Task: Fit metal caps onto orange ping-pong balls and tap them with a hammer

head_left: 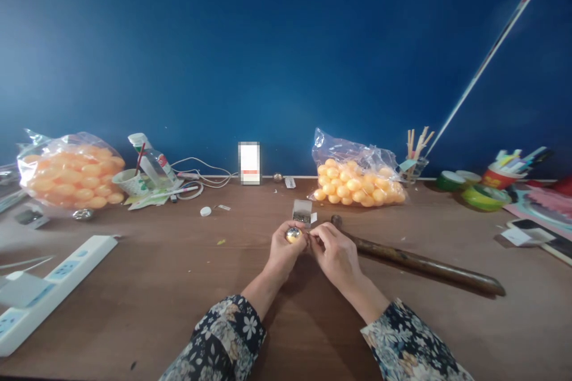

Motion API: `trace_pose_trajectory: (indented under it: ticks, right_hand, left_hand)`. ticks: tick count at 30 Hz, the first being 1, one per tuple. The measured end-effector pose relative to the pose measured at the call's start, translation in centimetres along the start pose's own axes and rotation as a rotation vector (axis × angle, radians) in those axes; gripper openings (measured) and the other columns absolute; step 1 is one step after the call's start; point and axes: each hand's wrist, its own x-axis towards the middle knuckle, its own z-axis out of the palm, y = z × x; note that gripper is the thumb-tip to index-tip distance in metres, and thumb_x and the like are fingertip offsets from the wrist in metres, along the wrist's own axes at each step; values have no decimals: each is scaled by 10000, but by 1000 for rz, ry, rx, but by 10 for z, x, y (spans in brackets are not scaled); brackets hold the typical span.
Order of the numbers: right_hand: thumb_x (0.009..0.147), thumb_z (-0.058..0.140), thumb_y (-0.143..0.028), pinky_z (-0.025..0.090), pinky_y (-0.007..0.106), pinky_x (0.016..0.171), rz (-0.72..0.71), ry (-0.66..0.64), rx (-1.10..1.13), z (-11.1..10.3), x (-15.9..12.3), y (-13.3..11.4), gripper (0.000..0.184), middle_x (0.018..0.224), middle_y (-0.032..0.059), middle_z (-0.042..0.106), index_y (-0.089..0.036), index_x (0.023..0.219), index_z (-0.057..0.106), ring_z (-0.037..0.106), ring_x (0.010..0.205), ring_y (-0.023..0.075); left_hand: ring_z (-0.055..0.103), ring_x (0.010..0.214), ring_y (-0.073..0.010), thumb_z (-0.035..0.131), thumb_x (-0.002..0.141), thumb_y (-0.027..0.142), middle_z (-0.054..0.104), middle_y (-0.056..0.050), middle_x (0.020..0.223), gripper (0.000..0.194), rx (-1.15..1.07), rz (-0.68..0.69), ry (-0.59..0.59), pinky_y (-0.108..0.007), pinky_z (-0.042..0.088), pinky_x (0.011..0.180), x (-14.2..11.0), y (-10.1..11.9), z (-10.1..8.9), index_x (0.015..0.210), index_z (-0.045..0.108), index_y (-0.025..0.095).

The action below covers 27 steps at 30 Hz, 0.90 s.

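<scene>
My left hand [281, 255] is closed around a small shiny ball [294, 234], which looks silvery on top and yellowish below. Close beside it, my right hand [337, 253] has its thumb and fingertips pinched together near the ball's right side. Whatever lies between those fingertips is too small to make out. Just beyond both hands stands a small open box [302, 209] with dark little bits in it. A dark wooden stick [415, 259] lies to the right, its far end just past my right hand.
Bags of orange balls stand at the left [71, 172] and right [353, 181]. A white power strip [58, 292] lies at left. At the back are a tilted bottle [154, 161], a paper cup [129, 181] and a white cap [205, 211]. Pens [512, 161] and tape rolls [485, 196] sit at right.
</scene>
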Motion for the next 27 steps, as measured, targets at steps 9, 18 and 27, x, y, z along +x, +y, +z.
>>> trace_pose_trajectory:
  ticks: [9, 18, 27]
  right_hand:
    - [897, 454, -187, 389, 198, 643, 19, -6, 7, 1, 0, 1, 171, 798, 27, 621, -192, 808, 600, 575, 677, 123]
    - [892, 452, -185, 401, 212, 686, 53, 7, -10, -4, 7, 8, 156, 835, 37, 635, -199, 849, 601, 590, 747, 144]
    - [909, 455, -227, 356, 234, 635, 12, -192, -338, -1, 48, 8, 183, 842, 34, 628, -220, 822, 616, 571, 824, 164]
  left_hand:
    - [507, 486, -69, 736, 589, 216, 586, 41, 598, 288, 79, 47, -9, -169, 414, 487, 2, -4, -3, 834, 595, 158]
    - [511, 538, -83, 664, 695, 426, 582, 0, 698, 288, 75, 68, 13, -185, 420, 506, 5, -3, -6, 783, 588, 163]
    - [413, 439, -50, 578, 671, 259, 546, 35, 583, 157, 15, 63, 129, -159, 302, 436, 10, -5, -8, 798, 568, 166]
